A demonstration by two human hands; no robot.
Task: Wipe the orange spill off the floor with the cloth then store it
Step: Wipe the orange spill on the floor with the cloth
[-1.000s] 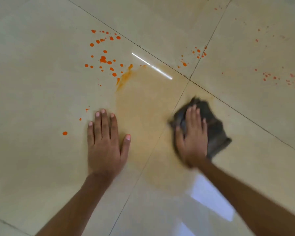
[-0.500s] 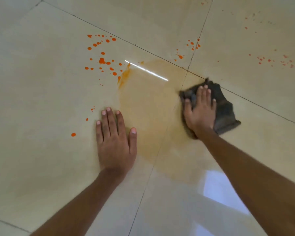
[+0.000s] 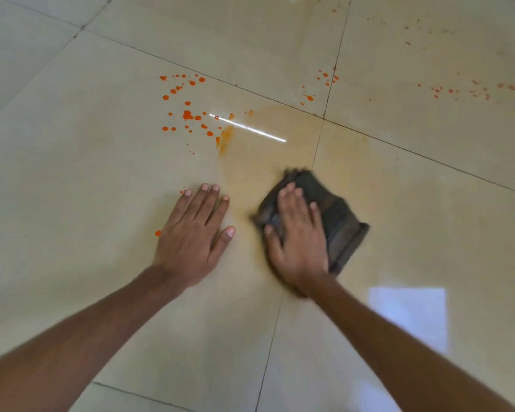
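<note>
A dark grey folded cloth (image 3: 336, 215) lies flat on the beige tiled floor (image 3: 101, 173). My right hand (image 3: 299, 242) presses down on it with straight fingers. My left hand (image 3: 194, 233) rests flat on the floor to the cloth's left, fingers spread. Bright orange drops (image 3: 188, 114) dot the tile beyond my left hand. A pale orange smear (image 3: 268, 162) spreads between the drops and the cloth. More orange specks (image 3: 324, 81) sit near the tile joint further back, and fainter orange specks (image 3: 473, 89) at the far right.
Dark grout lines (image 3: 318, 144) cross the floor. A bright window reflection (image 3: 408, 316) shines on the tile by my right forearm, and a thin white glare line (image 3: 247, 127) crosses the smear. One orange drop (image 3: 158, 233) lies by my left hand's edge.
My right hand has slid the cloth towards me and to the left, closer to my left hand. The left hand has stayed planted on the floor.
</note>
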